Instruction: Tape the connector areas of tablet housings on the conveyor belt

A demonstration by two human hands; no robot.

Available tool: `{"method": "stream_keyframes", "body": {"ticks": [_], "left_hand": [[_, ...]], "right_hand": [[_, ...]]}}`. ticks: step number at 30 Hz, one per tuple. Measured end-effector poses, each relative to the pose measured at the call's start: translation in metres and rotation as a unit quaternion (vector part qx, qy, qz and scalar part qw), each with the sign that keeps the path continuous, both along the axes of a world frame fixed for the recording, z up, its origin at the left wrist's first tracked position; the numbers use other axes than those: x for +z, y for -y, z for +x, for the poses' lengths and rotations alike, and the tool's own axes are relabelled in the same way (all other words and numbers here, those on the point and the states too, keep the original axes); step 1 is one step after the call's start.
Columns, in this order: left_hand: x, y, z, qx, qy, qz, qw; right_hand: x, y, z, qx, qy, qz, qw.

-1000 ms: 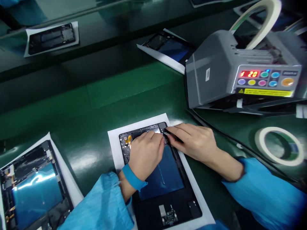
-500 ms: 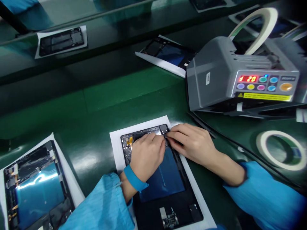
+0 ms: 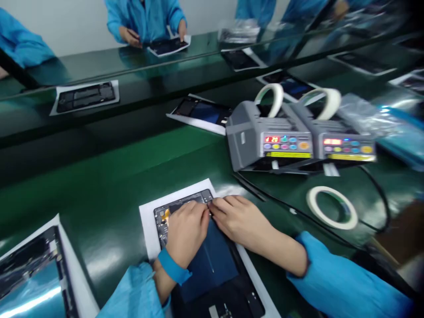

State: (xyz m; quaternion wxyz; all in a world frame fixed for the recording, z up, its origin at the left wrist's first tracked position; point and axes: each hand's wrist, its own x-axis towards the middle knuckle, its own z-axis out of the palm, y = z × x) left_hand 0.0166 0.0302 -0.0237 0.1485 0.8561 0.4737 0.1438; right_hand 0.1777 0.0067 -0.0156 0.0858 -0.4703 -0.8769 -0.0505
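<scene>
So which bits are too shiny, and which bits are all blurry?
Head view: white glare streaks the opened device at lower left, and a pale glow lies on the green table. Same head view: the clear plastic at far right and the right machine's red display look smeared; the left hand and right hand look clearer.

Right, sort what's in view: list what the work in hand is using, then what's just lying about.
In use:
- open tablet, being handled near its top edge
- white sheet beneath it

Lying about, as far as this view shows:
- second tablet, lower left
- loose tape roll
- two tape dispensers, displays lit, untouched; possibly for this work, can't tell
</scene>
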Motion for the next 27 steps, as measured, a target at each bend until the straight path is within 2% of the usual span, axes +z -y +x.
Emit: {"method": "stream_keyframes", "body": {"ticks": [3,5,6,9,11,13,21,24,27], "left_hand": [[0.0,-0.003,-0.001,-0.006,0.011,0.02,1.0],[0.0,-0.005,-0.001,-0.007,0.014,0.034,0.999],[0.001,-0.005,-0.002,-0.007,0.014,0.038,0.999],[0.002,-0.006,-0.002,-0.007,0.017,0.044,0.999],[0.004,-0.006,-0.002,-0.005,0.023,0.045,0.999],[0.006,-0.006,-0.002,-0.002,0.025,0.046,0.999],[0.009,-0.005,-0.004,-0.004,0.029,0.039,0.999],[0.012,-0.004,-0.001,0.001,0.019,0.026,0.999],[0.018,0.003,-0.001,0.003,0.009,0.01,1.0]], "right_hand": [[0.003,0.014,0.019,0.005,-0.053,0.005,0.999],[0.004,0.027,0.052,-0.023,-0.109,0.081,0.991],[0.004,0.034,0.073,-0.06,-0.127,0.141,0.98],[0.003,0.051,0.143,-0.208,-0.084,0.296,0.929],[0.001,0.055,0.179,-0.255,-0.043,0.333,0.907],[0.0,0.053,0.199,-0.266,-0.014,0.344,0.901],[0.002,0.026,0.206,-0.228,0.001,0.339,0.913],[0.011,0.036,0.205,-0.214,-0.045,0.344,0.913],[0.019,0.06,0.191,-0.193,-0.115,0.325,0.919]]}}
